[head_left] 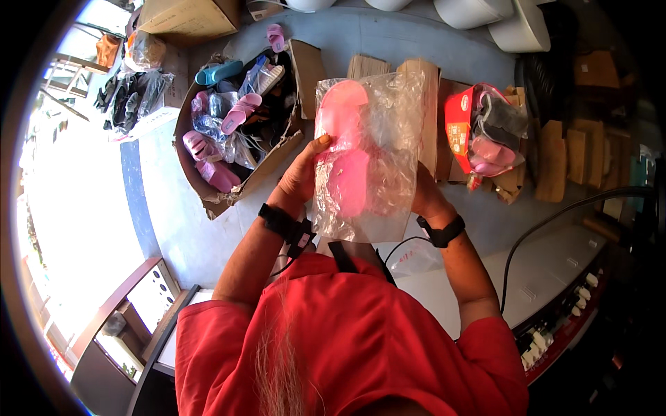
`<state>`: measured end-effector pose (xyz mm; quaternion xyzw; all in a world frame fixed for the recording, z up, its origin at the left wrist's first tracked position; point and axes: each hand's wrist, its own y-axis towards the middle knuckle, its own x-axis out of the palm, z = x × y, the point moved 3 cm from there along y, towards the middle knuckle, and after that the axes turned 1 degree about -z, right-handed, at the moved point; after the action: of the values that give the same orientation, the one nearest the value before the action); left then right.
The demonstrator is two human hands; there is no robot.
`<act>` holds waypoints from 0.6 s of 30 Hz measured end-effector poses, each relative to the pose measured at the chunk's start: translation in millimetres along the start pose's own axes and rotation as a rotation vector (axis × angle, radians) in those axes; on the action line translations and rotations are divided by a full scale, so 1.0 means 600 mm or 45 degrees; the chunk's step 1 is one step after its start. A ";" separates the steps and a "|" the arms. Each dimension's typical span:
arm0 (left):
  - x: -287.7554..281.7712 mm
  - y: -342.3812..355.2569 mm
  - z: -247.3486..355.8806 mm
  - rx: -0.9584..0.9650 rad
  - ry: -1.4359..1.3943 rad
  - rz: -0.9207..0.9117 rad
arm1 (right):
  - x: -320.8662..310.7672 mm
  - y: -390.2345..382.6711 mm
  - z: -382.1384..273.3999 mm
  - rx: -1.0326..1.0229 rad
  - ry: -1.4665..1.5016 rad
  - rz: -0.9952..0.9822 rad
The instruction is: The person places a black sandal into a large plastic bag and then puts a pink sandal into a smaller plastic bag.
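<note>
A clear plastic bag [392, 139] is held upright in front of my chest, with a pink slide sandal [347, 177] inside its left half. My left hand [303, 170] is closed on the bag's left edge, thumb lying over the front of the plastic. At the opposite edge my right hand [430, 196] grips the bag from the side, its fingers mostly hidden behind the plastic. Black bands with cables circle both wrists.
An open carton [272, 165] of mixed sandals stands ahead on the left, a pink sandal [275, 37] beyond it. A red bag [458, 128] with footwear sits right, near cardboard pieces [551, 163]. White containers [524, 28] line the back. A black cable [538, 225] arcs at the right.
</note>
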<state>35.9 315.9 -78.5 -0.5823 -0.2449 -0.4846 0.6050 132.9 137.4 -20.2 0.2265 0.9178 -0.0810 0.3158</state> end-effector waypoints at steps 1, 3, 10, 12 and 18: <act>0.012 -0.006 0.005 0.004 -0.081 -0.046 | -0.006 0.000 -0.010 -0.035 -0.026 0.016; 0.043 -0.023 0.013 0.057 -0.068 -0.040 | -0.017 -0.003 -0.028 -0.100 -0.083 0.045; 0.122 -0.069 0.032 0.044 -0.054 0.059 | -0.061 -0.015 -0.001 0.307 0.785 0.354; 0.136 -0.074 0.036 0.025 -0.059 0.018 | -0.073 -0.008 0.016 0.406 1.090 0.429; 0.168 -0.087 0.040 0.035 -0.011 -0.025 | -0.026 0.013 -0.026 0.503 0.979 0.176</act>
<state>38.0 316.1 37.7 -0.5735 -0.2601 -0.4846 0.6071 139.2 142.9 1.6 0.3571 0.9182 -0.1436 -0.0936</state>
